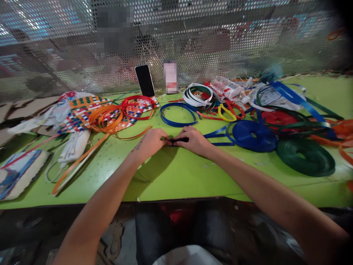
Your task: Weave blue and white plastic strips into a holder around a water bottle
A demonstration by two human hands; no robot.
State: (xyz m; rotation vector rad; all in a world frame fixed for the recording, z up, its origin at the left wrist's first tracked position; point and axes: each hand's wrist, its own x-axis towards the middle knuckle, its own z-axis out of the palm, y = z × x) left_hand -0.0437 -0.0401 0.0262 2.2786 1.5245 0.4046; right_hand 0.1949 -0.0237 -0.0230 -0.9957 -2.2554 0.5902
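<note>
My left hand [154, 142] and my right hand [194, 140] meet over the middle of the green table. Both pinch a narrow dark blue plastic strap [173, 141], thumbs and fingertips almost touching. What the strap looks like between the fingertips is mostly hidden. To the right of my right hand, lengths of blue strap [220, 144] run along the table towards a flat blue strap roll [253, 135]. Just beyond my hands lies a loose blue strap coil [178, 115].
Orange strap coils [106, 118] lie on a multicoloured woven piece [82, 110] at left. A green roll [305, 156] lies at right. Behind stand a dark-screened phone [145, 81], a second phone [170, 77], white coils [198, 94] and a plastic bottle [227, 89], against a perforated metal panel [187, 40].
</note>
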